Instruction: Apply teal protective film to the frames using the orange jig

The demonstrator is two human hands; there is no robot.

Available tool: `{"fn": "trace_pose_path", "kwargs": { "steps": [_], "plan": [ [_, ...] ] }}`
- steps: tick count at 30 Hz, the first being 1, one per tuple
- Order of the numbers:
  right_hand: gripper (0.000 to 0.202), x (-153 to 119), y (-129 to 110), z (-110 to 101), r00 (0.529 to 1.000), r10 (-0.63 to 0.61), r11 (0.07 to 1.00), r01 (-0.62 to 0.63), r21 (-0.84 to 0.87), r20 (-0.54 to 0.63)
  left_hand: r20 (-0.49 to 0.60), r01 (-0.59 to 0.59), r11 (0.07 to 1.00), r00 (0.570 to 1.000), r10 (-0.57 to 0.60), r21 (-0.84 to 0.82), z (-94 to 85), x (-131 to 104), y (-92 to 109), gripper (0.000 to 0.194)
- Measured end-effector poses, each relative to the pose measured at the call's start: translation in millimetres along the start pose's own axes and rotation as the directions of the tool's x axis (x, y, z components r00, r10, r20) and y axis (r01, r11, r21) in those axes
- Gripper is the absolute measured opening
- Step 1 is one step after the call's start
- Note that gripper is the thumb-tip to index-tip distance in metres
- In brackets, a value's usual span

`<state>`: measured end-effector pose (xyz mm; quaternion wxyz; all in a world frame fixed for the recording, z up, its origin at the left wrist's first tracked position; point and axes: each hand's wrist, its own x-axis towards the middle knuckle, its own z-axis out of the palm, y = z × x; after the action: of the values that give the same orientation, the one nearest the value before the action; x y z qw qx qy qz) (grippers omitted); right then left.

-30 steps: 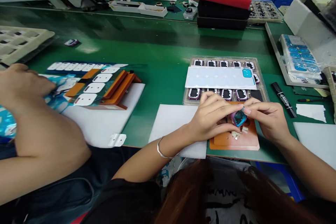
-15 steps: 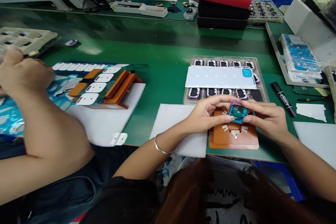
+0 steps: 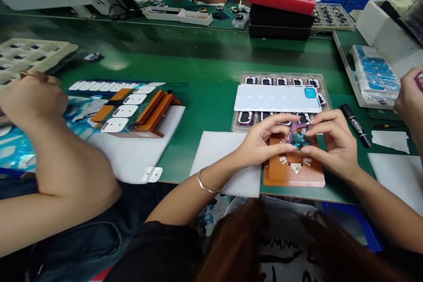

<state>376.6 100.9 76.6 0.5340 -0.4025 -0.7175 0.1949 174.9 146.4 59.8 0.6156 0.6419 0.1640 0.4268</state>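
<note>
I've tipped the purple watch case (image 3: 296, 134) up on edge since a moment ago, just above the orange jig (image 3: 293, 172). My left hand (image 3: 264, 139) and right hand (image 3: 332, 141) both pinch it, fingertips closed round its rim.

One black marker (image 3: 355, 125), one orange fixture plate (image 3: 294, 172), and perhaps five framed parts in the tray's (image 3: 325, 80) back row.

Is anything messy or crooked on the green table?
Mostly tidy. One odd bit: a white strip lies across the clear tray, hiding its middle row. The left hand and right hand pinch a purple frame above the orange block.
</note>
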Motion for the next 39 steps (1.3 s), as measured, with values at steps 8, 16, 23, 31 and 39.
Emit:
{"fn": "trace_pose_path", "kwargs": {
  "steps": [8,16,23,31,39],
  "plan": [
    [0.017,2.8,-3.8,-6.6,0.985,0.034,0.995,-0.017,0.103,-0.169,-0.012,0.032,0.997,0.999,-0.033,-0.073,-0.6,2.8,1.4,0.039],
    [0.025,7.2,0.1,-5.8,0.936,-0.296,0.901,0.34,-0.269,0.19,-0.137,0.094,0.989,0.984,-0.11,-0.113,-3.8,4.8,1.0,0.048],
    [0.009,3.7,9.6,10.1,0.856,-0.5,0.816,0.516,-0.261,0.13,-0.178,0.157,0.983,0.969,-0.171,-0.09,-4.4,4.1,7.8,0.044],
    [0.005,3.8,-1.7,-1.1,0.938,-0.334,0.942,0.329,-0.069,-0.092,-0.133,0.143,0.986,0.979,-0.153,-0.081,-5.5,5.2,9.3,0.04],
    [0.013,11.1,14.3,-16.7,0.87,0.071,0.978,0.036,0.208,-0.487,-0.1,0.101,0.994,0.99,-0.104,-0.03,-9.6,4.8,7.1,0.034]
  ]
}}
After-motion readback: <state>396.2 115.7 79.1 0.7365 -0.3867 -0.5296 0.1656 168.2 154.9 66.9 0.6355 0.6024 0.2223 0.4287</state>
